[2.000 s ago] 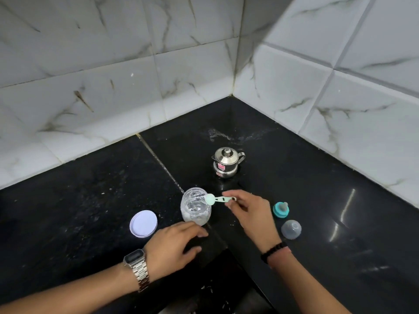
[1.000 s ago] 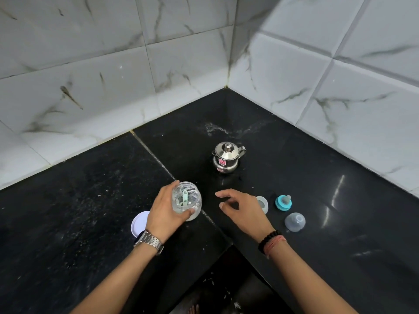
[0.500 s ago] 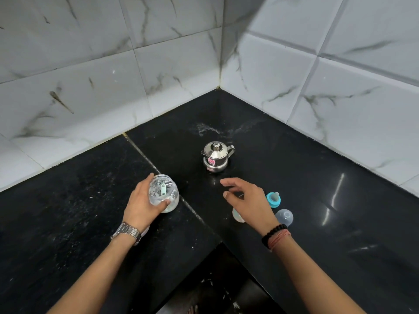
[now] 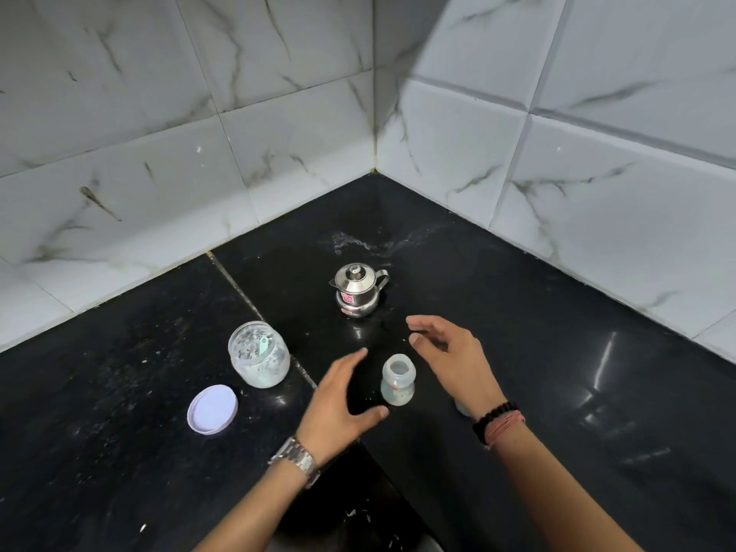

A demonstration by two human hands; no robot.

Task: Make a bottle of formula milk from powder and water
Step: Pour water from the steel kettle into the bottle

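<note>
**Hands flank open bottle on black corner worktop**

Polished black stone forms the worktop [image 4: 537, 312], set into a corner of white marble-look wall tiles [image 4: 278, 113] with grey veins. A seam runs across the stone, which is dusted with pale specks, and a faint whitish smear lies near the corner. A small lidded steel pot [image 4: 357, 289] stands toward the back. At the left sits a clear powder jar [image 4: 259, 356], open, with a pale green scoop [image 4: 263, 347] inside; its round white lid [image 4: 212, 409] lies flat just beside it, nearer the person.

Contents of the jar are hard to make out through the plastic. A pale object [image 4: 462, 408] peeks out behind the right wrist, mostly hidden. The lower frame edge cuts off both forearms.

The baby bottle [image 4: 398, 378] stands upright and uncapped between the hands. The left hand [image 4: 342, 404], wristwatch on, hovers just left of it, grip spread and holding nothing. The right hand [image 4: 454, 360], beaded band at the wrist, is raised above and right of the bottle, fingers loosely extended, empty.
</note>
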